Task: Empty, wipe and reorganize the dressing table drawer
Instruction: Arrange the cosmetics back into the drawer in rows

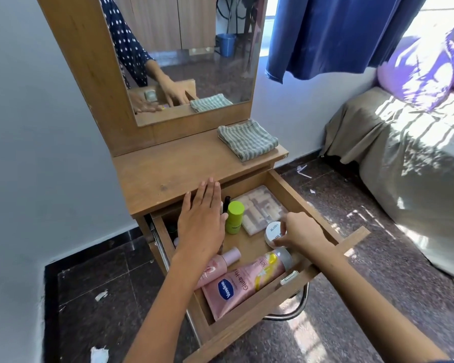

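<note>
The wooden drawer of the dressing table stands pulled out, full of cosmetics. My right hand grips a small white round jar near the drawer's right side. My left hand hovers flat and open over the drawer's left part, hiding items beneath. A green bottle stands upright in the middle. Behind it lies a clear makeup palette. A pink Vaseline tube and a smaller pink bottle lie at the front. A folded striped cloth rests on the tabletop.
A mirror rises behind the tabletop. A bed with a grey cover stands to the right under a blue curtain. A metal stool frame shows under the drawer. Paper scraps lie on the dark floor.
</note>
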A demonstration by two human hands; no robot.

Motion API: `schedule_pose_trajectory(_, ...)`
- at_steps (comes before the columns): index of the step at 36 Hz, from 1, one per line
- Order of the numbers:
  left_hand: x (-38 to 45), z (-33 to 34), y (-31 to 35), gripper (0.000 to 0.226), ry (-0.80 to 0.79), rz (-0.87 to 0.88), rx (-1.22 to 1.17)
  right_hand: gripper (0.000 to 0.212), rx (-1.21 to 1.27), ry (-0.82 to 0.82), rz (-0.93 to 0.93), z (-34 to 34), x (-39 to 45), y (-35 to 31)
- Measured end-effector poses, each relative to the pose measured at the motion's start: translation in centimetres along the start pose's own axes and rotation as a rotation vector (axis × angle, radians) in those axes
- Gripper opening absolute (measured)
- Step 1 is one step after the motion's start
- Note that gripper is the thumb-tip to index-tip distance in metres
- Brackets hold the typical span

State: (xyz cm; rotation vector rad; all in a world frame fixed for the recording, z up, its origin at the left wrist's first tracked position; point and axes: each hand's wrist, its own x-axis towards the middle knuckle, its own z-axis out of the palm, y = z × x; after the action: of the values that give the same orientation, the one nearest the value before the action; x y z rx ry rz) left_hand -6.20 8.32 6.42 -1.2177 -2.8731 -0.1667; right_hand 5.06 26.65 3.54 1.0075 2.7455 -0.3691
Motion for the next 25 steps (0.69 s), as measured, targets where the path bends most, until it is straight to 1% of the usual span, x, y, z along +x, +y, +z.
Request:
schedule_pose_trajectory(5, -0.1, -0.2, 0.0, 0.062, -0.007, 0.0, -0.002, 0.035, -0.031, 0.036, -0.002, 0.0, -0.2, -0.1)
schedule_pose_trajectory(7, -0.1, -0.3, 0.0, 0.062, -0.02, 0.004, 0.004, 0.033, -0.062, 0.079, -0.017, -0.4, -0.7, -0.3)
schedule_pose_trajectory(10, -0.1, -0.6, -0.3, 0.061, -0.037, 0.02, 0.004, 0.032, -0.045, 0.222, -0.097, -1.4, -1.9, -1.1)
schedule_pose_trajectory(13, -0.2, -1.4, -0.6, 0.06, -0.051, 0.04, 0.005, 0.026, 0.086, 0.39, -0.241, -1.8, -3.2, -2.0)
schedule_pose_trajectory(15, -0.9, -2.2, -0.5, 0.06, -0.031, 0.034, 0.018, 0.022, 0.18, 0.497, -0.361, -1.9, -4.2, -2.5)
schedule_pose_trajectory(17, -2.5, -3.3, 0.0, 0.06, 0.028, 0.035, 0.061, 0.023, 0.29, 0.594, -0.481, -1.9, -5.6, -2.8)
schedule_pose_trajectory(19, -4.8, -4.1, 1.0, 0.059, 0.127, 0.04, 0.078, 0.024, 0.389, 0.701, -0.573, -1.5, -7.4, -2.6)
schedule_pose_trajectory(23, -10.8, -3.5, 3.8, 0.058, 0.485, 0.084, -0.005, 0.02, 0.506, 0.945, -0.648, 1.3, -12.6, -0.6)
schedule_pose_trajectory(25, -14.5, -1.7, 5.4, 0.056, 0.576, 0.13, -0.089, 0.023, 0.499, 1.019, -0.674, 4.3, -14.9, 1.1)
